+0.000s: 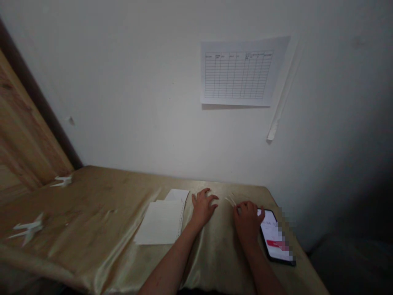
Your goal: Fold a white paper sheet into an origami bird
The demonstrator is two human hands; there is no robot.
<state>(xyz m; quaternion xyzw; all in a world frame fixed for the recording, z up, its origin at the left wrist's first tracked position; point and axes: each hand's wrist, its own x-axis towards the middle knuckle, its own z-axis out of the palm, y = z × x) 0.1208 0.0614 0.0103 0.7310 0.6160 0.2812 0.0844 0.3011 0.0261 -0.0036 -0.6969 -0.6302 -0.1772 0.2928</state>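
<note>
Bent fingers spread apart, my left hand (202,208) rests over the cloth just right of a stack of white paper sheets (162,223); nothing shows in its grasp, so it is open. My right hand (247,219) is closed, its fingers curled downward. Thin white strips (230,201), apparently paper, stick out from its thumb side toward the upper left. How the fingertips grip them is hidden by the hand. A lit phone (273,237) lies directly right of this hand, which overlaps its upper left edge.
Two white folded-paper shapes with wings, one nearer (29,229) and one farther (63,180), lie at the left of the table covered in wrinkled gold cloth (92,213). A printed grid sheet (239,73) hangs on the wall. A wooden panel (27,131) stands at the left.
</note>
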